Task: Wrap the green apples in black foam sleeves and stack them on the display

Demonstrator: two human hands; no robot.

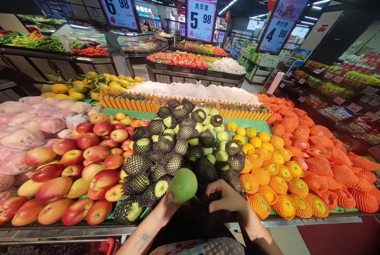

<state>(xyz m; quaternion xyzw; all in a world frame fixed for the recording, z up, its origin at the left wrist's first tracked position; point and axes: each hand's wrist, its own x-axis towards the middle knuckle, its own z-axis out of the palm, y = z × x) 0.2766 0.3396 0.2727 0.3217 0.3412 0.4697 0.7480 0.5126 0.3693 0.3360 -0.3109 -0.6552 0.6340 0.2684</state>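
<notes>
A bare green apple is held up in my left hand, with the thumb along its lower side. My right hand is curled just to the right, its thumb and fingers closing around a dark foam net that is hard to make out against the black behind it. Both hands are over the front edge of a pile of green apples, many wrapped in black foam nets. A few unwrapped green apples lie toward the back right of the pile.
Red-yellow apples or mangoes are heaped to the left, with bagged pink fruit beyond. Oranges in foam nets and red-netted fruit lie right. An orange planter fence runs behind. A person stands farther back.
</notes>
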